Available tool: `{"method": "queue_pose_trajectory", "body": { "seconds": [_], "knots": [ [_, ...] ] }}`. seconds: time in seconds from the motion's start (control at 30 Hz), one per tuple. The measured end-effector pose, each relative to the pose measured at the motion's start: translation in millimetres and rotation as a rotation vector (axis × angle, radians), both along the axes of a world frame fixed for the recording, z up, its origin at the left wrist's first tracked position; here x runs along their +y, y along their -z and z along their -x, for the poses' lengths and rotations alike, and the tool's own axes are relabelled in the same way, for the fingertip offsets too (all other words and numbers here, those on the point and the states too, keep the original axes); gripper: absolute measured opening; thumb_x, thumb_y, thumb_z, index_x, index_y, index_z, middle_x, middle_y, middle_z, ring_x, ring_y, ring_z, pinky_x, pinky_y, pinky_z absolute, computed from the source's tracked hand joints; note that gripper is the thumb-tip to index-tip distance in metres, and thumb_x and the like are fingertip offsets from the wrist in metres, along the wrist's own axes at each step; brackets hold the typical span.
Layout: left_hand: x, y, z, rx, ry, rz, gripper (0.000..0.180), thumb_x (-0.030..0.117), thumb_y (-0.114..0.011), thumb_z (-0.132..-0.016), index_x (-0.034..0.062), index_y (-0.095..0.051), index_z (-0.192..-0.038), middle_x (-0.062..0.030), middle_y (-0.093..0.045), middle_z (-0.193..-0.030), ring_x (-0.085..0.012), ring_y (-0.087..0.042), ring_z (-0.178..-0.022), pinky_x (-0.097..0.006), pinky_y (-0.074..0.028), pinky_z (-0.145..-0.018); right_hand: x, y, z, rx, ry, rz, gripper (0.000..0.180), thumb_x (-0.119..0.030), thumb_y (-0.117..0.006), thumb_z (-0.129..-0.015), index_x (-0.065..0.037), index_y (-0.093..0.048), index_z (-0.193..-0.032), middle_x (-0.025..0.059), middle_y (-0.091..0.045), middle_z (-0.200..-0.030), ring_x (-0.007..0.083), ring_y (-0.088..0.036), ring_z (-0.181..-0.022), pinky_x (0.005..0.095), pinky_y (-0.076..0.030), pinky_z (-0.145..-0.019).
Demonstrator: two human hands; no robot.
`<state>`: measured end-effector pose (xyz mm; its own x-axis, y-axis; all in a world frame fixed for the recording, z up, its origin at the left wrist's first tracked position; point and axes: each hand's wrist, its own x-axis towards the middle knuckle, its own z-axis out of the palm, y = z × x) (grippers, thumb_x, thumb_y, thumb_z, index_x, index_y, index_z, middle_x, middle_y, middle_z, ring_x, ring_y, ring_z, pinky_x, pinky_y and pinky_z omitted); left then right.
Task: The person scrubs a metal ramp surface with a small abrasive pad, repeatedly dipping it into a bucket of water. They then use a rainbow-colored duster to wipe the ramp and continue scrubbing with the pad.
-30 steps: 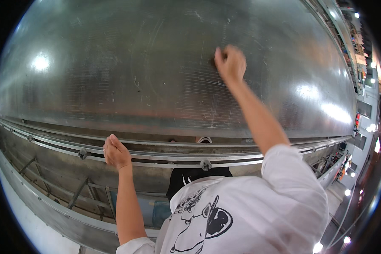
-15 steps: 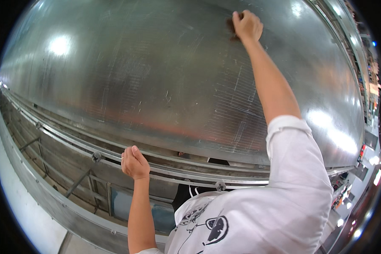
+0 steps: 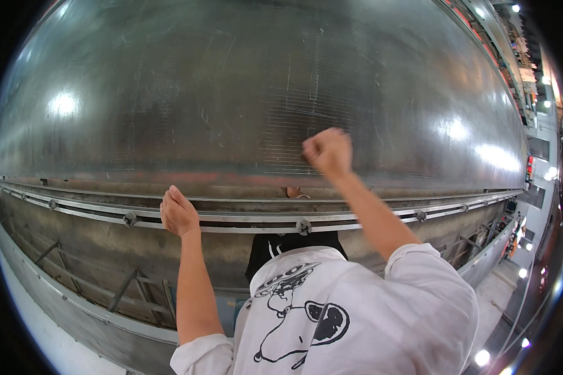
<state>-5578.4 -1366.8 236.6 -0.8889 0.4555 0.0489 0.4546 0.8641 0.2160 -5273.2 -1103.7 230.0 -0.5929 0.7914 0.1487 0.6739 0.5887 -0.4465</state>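
The panel (image 3: 169,94), a broad sheet of grey metal, lies in front of me, its near edge running left to right across my body and its far edge out of view. My right hand (image 3: 329,153) is over it, right of the middle and much closer to the near edge, with the fingers curled in; blur keeps me from telling whether they are clamped on anything, or whether they touch the metal. Most of the panel lies forward and to the left of that fist, and my right hand is the nearer one to its middle. I cannot tell its long axis, since the far side is cut off. Fine parallel scratches (image 3: 288,134) mark the surface beside and beyond the fist, running roughly along the near edge, and a bright glare (image 3: 62,103) sits toward the left end. My left hand (image 3: 180,212) is just short of the near edge, above the rails (image 3: 250,220), fingers together and loosely bent; I can't see into the palm to say how closed it is. Round knobs (image 3: 303,227) dot the rails. Nearer still are my white shirt (image 3: 375,312) with its black drawing and, low on the left, metal framework (image 3: 124,290); lamps (image 3: 482,357) shine at the far right.
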Motion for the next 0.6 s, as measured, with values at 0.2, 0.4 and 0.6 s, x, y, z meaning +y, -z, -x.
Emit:
{"method": "queue_pose_trajectory", "body": {
  "seconds": [0.2, 0.4, 0.6],
  "knots": [
    [7, 5, 3, -0.072, 0.062, 0.017, 0.052, 0.046, -0.035, -0.112, 0.0084, -0.07, -0.101, -0.0111, -0.074, -0.099, -0.0386, -0.067, -0.097, -0.051, -0.052, -0.086, 130, 10, 38, -0.247, 0.743, -0.261, 0.035, -0.037, -0.062, -0.095, -0.008, -0.073, -0.078, 0.014, -0.073, -0.086, 0.036, -0.069, -0.087, 0.0512, -0.048, -0.075],
    [4, 2, 1, -0.01, -0.017, 0.021, 0.058, 0.051, -0.032, -0.112, 0.0088, -0.072, -0.109, -0.0137, -0.075, -0.107, -0.0385, -0.067, -0.104, -0.053, -0.052, -0.087, -76, 16, 136, 0.108, -0.104, -0.048, 0.024, -0.038, -0.068, -0.087, -0.018, -0.072, -0.075, 0.0103, -0.068, -0.081, 0.0302, -0.066, -0.09, 0.05, -0.049, -0.087],
    [-3, -3, -3, -0.083, -0.043, 0.039, 0.059, 0.051, -0.032, -0.112, 0.0076, -0.071, -0.105, -0.0118, -0.075, -0.105, -0.0373, -0.067, -0.104, -0.052, -0.052, -0.087, -3, 4, -90, -0.053, 0.436, -0.237, 0.033, -0.038, -0.068, -0.092, -0.012, -0.071, -0.073, 0.0095, -0.07, -0.078, 0.0347, -0.066, -0.081, 0.0517, -0.048, -0.071]
  ]
}}
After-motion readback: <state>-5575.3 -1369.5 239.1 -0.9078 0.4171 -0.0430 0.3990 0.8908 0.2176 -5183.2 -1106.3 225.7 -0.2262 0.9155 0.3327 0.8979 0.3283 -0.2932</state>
